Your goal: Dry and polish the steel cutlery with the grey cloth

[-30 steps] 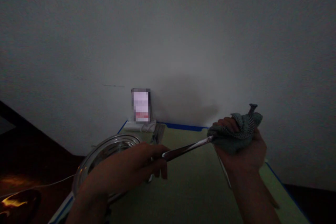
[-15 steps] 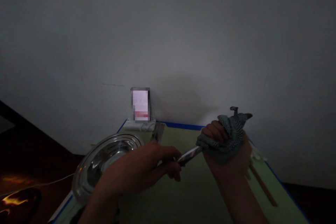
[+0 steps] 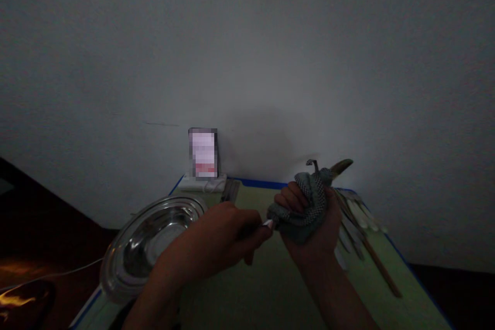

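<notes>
My right hand [image 3: 313,227] is closed around a bunched grey checked cloth [image 3: 305,219], which is wrapped about a long thin utensil. A brownish, tapered end of the utensil [image 3: 342,166] sticks out of the cloth at the upper right. My left hand [image 3: 228,232] pinches the other end, where a small pale, shiny bit shows against the cloth. The middle of the utensil is hidden, and its exact kind is unclear in the dim light.
A shiny metal basin [image 3: 116,268] stands at the left of the green tabletop [image 3: 247,294]. A lit phone [image 3: 203,152] leans on the wall above a white box [image 3: 193,183]. At the right lie several pieces of cutlery [image 3: 351,234] and a brown stick [image 3: 381,268].
My right hand and the cloth have moved left and nearer my left hand. The shiny length between them is now mostly covered, and more of the brownish end shows.
</notes>
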A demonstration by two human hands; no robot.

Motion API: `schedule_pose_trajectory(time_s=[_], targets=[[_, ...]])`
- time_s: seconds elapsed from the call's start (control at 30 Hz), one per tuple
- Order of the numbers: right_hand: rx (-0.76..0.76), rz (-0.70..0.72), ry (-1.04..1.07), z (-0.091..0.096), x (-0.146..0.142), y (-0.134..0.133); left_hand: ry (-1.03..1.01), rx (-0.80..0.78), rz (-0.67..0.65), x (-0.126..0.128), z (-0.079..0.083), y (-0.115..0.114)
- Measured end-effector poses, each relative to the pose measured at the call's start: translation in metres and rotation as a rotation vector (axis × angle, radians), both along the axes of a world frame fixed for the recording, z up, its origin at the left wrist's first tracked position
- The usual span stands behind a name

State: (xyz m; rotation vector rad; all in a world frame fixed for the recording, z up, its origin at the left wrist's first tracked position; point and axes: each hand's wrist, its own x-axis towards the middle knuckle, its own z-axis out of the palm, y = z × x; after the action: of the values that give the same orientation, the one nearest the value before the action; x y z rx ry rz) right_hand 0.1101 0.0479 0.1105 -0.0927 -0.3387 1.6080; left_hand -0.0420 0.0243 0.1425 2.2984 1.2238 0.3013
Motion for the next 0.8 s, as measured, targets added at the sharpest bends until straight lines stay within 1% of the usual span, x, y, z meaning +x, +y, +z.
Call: schedule_pose_trajectory(time_s=[0.07, 0.13, 0.2, 0.3, 0.53, 0.7, 0.8], targets=[[-0.005, -0.055, 0.024, 0.002, 0.014, 0.007, 0.039, -0.058, 0.001, -0.010, 0.004, 0.000], [0.015, -0.112, 0.048, 0.004, 0.029, 0.013, 0.071, -0.067, 0.040, -0.024, 0.008, 0.000], [0.050, -0.139, 0.053, 0.005, 0.040, 0.017, 0.055, -0.028, 0.088, -0.038, 0.009, 0.001], [0.079, -0.145, 0.055, 0.006, 0.047, 0.020, 0.018, 0.019, 0.127, -0.053, 0.005, 0.003], [0.091, -0.181, 0.047, 0.005, 0.045, 0.020, 0.042, 0.022, 0.121, -0.059, -0.003, 0.008], [0.089, -0.200, 0.022, 0.007, 0.039, 0.015, 0.079, 0.081, 0.118, -0.063, -0.010, 0.009], [0.088, -0.193, 0.012, 0.008, 0.037, 0.013, 0.066, 0.078, 0.105, -0.063, -0.010, 0.009]])
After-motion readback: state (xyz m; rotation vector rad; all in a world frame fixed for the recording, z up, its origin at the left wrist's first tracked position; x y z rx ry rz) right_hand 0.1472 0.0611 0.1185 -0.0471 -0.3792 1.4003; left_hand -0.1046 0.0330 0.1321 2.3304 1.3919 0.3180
